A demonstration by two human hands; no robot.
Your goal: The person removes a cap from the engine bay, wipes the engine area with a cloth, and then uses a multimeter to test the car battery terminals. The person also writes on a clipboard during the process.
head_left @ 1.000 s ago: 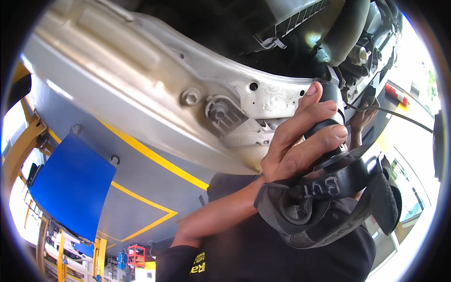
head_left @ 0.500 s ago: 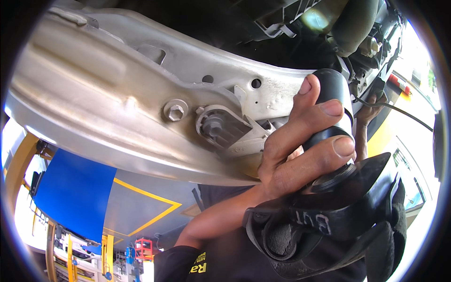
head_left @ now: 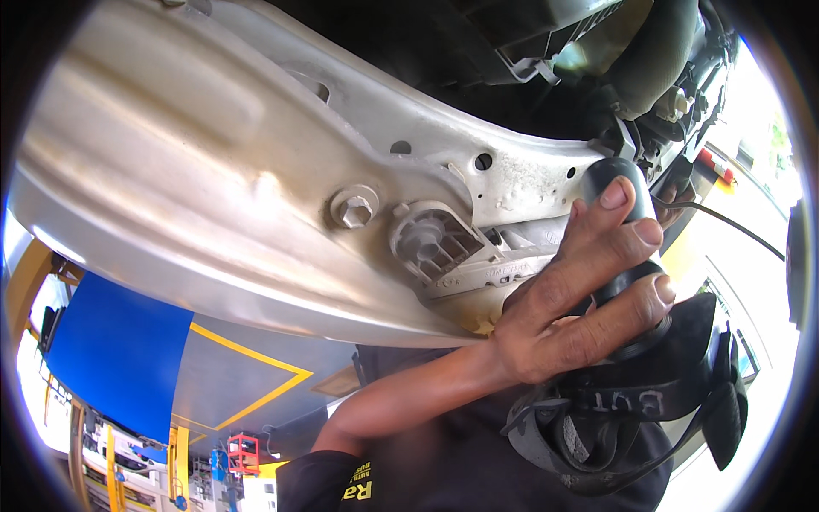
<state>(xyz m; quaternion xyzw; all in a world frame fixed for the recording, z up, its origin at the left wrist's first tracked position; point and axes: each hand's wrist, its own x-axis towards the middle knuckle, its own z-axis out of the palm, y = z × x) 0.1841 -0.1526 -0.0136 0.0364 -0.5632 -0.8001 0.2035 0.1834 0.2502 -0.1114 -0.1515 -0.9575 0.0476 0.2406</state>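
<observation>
Reaching from the lower left, my left hand (head_left: 572, 324) has its fingers curled over a black round-ended cylinder (head_left: 616, 175). Below the cylinder hangs a black piece with loose straps (head_left: 597, 427) and pale handwritten marks. The hand hides how the two join. Just left of my fingers lies the silver metal car panel (head_left: 222, 171), with a hex bolt (head_left: 354, 209) and a ribbed grey plastic fitting (head_left: 431, 243). Beyond the cylinder, a shaded hand (head_left: 676, 200), apparently my right hand, is beside a thin black cable (head_left: 725, 220). Its fingers are too hidden to read.
A ribbed dark hose (head_left: 661, 60) and black engine-bay parts (head_left: 512, 43) fill the upper right. A red cylindrical object (head_left: 717, 166) is at the right. Below the panel show a blue surface (head_left: 119, 350), a yellow floor line (head_left: 264, 397) and a red stand (head_left: 244, 454).
My left hand and the black cylinder have shifted right and down in view. The strapped piece has changed its tilt. The panel looks shifted too, and the far forearm is now hidden.
</observation>
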